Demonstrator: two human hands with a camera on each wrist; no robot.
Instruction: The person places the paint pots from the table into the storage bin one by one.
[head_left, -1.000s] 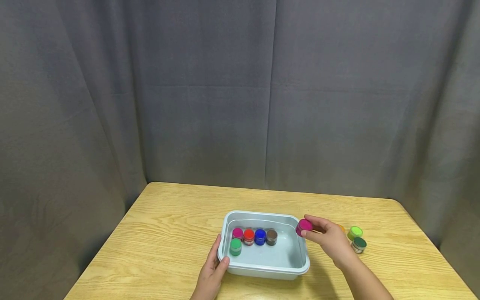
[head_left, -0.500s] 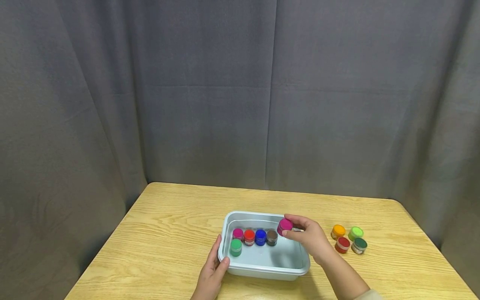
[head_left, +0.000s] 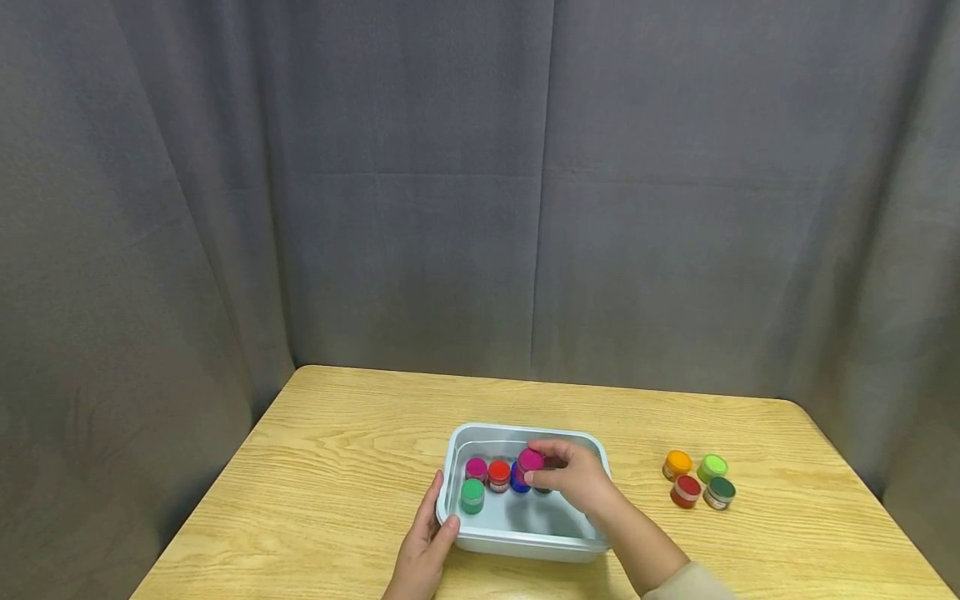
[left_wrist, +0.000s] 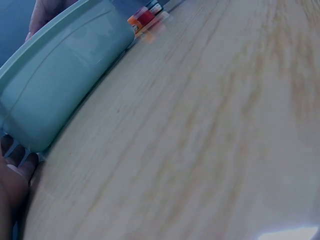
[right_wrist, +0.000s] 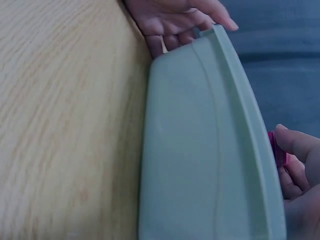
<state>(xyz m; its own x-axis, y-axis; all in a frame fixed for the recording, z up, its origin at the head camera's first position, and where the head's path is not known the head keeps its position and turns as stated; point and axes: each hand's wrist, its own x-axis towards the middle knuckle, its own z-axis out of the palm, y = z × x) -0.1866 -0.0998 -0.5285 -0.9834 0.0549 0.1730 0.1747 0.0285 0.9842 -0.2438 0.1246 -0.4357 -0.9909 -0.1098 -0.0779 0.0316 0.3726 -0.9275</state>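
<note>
My right hand (head_left: 576, 477) pinches a small magenta-lidded paint jar (head_left: 530, 461) between thumb and fingers, above the inside of a pale blue plastic tub (head_left: 528, 542). Below and behind that jar, a blue jar (head_left: 517, 479) is partly covered and a brown one mostly hidden. Another magenta jar (head_left: 476, 468), a red jar (head_left: 498, 475) and a green jar (head_left: 472, 495) stand in the tub's left part. My left hand (head_left: 422, 550) holds the tub's left end, thumb at the rim and fingers along the outer wall, as the right wrist view (right_wrist: 172, 22) also shows.
On the wooden table (head_left: 315, 483), right of the tub, stand an orange jar (head_left: 677, 464), a light green jar (head_left: 712, 467), a dark red jar (head_left: 686, 491) and a dark green jar (head_left: 720, 492). Grey curtains (head_left: 420, 208) hang behind the table and at both sides.
My right hand has carried the magenta jar leftward from the tub's right rim to above the blue and brown jars. The left hand and the tub have stayed put.
</note>
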